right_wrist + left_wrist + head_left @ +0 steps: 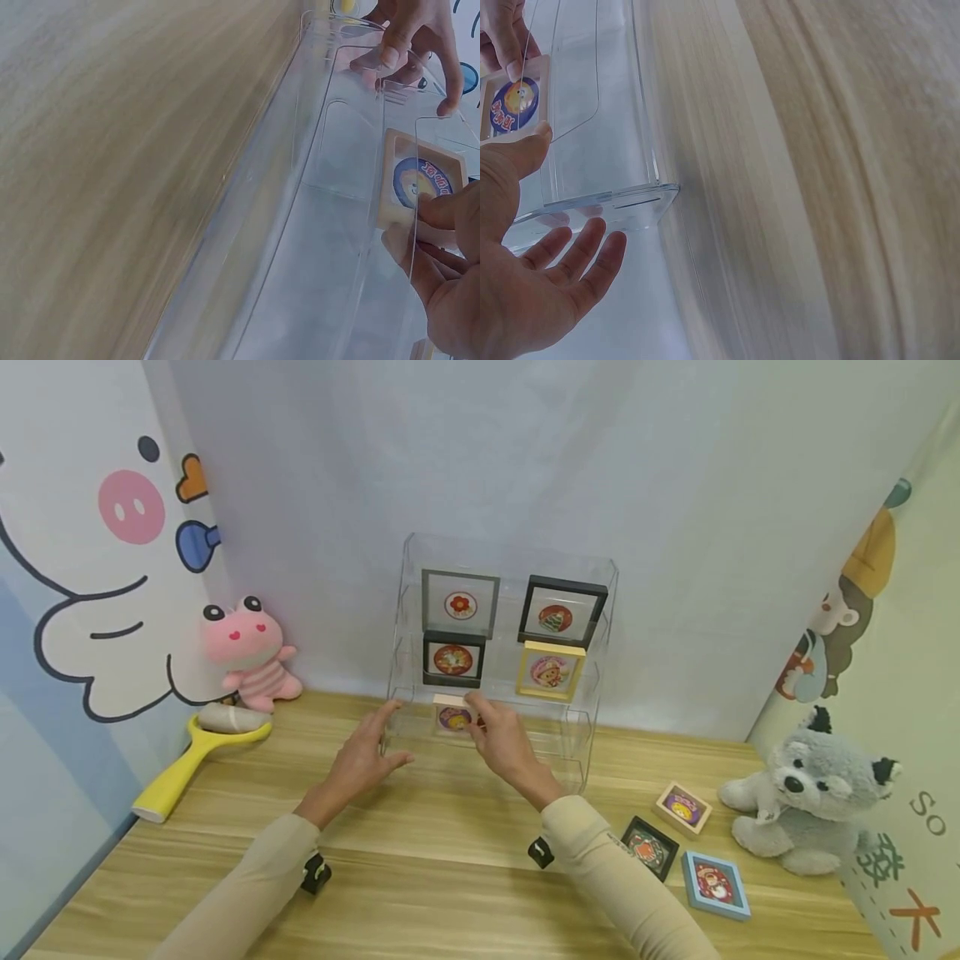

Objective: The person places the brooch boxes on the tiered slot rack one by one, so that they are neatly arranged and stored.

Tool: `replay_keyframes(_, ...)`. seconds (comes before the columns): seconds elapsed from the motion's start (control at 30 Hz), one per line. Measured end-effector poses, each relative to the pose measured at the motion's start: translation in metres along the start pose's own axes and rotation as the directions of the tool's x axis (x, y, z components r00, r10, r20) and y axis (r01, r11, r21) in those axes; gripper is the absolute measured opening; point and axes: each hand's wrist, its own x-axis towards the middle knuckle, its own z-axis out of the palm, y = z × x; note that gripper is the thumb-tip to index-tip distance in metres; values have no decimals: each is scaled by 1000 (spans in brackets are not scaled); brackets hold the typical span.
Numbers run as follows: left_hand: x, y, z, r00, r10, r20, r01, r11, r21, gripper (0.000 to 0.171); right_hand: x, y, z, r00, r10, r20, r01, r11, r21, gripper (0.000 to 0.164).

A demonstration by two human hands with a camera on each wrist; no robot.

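Note:
A clear acrylic tiered rack [577, 727] stands against the curtain. On a lower tier is a small picture frame [450, 718] with a pale wood-coloured border and a round purple badge. My right hand [508, 742] pinches its right edge between thumb and fingers, and in the right wrist view the frame [409, 180] appears partly behind a clear panel. Spread around the rack's left end, my left hand [360, 767] has its fingers extended and holds nothing. In the left wrist view, its thumb [529, 154] overlaps the frame's near edge.
Two black frames, a grey frame [495, 602] and a yellow frame [579, 672] stand on upper tiers. Right of the rack lie a wooden frame [684, 810], a black frame [649, 848] and a blue frame [716, 885], beside a grey plush dog [806, 802]. A pink plush [251, 652] and yellow-handled roller [176, 777] are left.

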Motion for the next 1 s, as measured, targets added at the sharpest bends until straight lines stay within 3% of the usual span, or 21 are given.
replay_keyframes(0.23, 1, 0, 1, 1000, 11, 0, -11, 1000, 5, 85, -2, 0, -4, 999, 25, 30, -27, 998, 61, 32)
replay_keyframes(0.57, 1, -1, -1, 1000, -4, -4, 4, 1000, 4, 86, -12, 0, -28, 996, 70, 49, -76, 987, 145, 44)
replay_keyframes(1.0, 1, 0, 0, 1000, 2, 5, -2, 1000, 12, 86, -50, 12, -90, 988, 141, -55, -128, 974, 187, 41)
